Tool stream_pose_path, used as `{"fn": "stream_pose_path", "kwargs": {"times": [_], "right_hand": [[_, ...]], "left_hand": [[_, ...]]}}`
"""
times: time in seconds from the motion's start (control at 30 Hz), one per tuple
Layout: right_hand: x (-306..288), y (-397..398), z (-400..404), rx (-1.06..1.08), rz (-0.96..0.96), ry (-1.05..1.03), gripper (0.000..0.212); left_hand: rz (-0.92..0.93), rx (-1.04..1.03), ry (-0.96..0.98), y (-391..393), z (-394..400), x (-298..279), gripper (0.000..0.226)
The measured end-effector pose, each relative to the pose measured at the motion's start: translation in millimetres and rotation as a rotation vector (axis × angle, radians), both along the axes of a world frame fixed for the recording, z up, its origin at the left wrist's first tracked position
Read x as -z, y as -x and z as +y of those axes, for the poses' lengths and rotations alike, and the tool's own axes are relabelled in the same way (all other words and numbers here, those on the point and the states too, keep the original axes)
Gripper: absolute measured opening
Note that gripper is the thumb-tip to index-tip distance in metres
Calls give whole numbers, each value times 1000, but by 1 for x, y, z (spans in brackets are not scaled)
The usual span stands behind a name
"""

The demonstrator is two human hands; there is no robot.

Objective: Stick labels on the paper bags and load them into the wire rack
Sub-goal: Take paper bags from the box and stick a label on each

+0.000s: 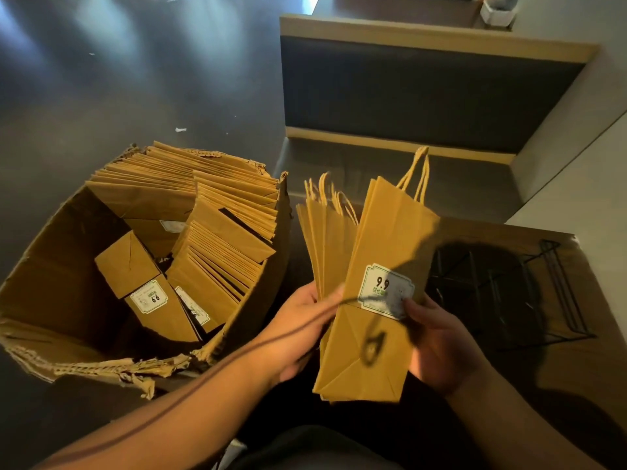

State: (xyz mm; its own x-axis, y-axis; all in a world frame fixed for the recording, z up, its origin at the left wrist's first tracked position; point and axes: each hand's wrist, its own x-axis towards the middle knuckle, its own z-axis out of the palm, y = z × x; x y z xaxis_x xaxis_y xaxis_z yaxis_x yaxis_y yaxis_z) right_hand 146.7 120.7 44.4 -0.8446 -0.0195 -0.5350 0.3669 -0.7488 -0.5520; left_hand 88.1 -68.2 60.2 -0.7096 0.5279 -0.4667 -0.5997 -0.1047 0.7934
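A fanned bundle of flat brown paper bags [380,252] with twisted handles stands upright between my hands. My left hand [298,330] grips the bundle's left edge from behind. My right hand [437,347] holds the front bag's right side, thumb on the white "9.9" label [385,290] stuck to it. The black wire rack [509,290] sits just right of the bags on a brown table [583,385], partly in shadow.
A torn cardboard box [61,300] on the left holds several more flat bags [217,232], some labelled. A dark padded bench [424,96] with a wooden frame stands beyond. The floor at left is dark and glossy.
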Motion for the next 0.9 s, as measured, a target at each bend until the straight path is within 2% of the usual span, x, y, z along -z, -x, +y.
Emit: {"fn": "stream_pose_path", "kwargs": {"times": [0.1,0.17,0.27,0.33,0.43,0.5,0.63,0.77,0.9], "right_hand": [[2,0,6,34,16,85,104],[0,1,9,34,9,61,91],[-2,8,12,36,-92,-170,41],[1,10,14,20,-127,-341,31],[3,11,8,-42,-132,-495,26],[6,11,3,-62,-126,-539,26],[16,9,-1,-91,-69,-695,30],[35,9,0,-86,-26,-894,31],[64,7,-5,-86,-75,-1063,31]], "left_hand": [[-30,-59,23,2,2,7,29],[-72,-112,-11,1,2,10,25],[-94,-123,-82,0,-2,12,24],[-76,-118,-108,2,-5,12,23],[44,-69,-71,5,-8,16,38],[172,-1,19,5,-9,19,39],[279,84,252,6,-9,19,49],[457,77,514,11,-8,38,36],[474,135,604,13,-9,65,29]]}}
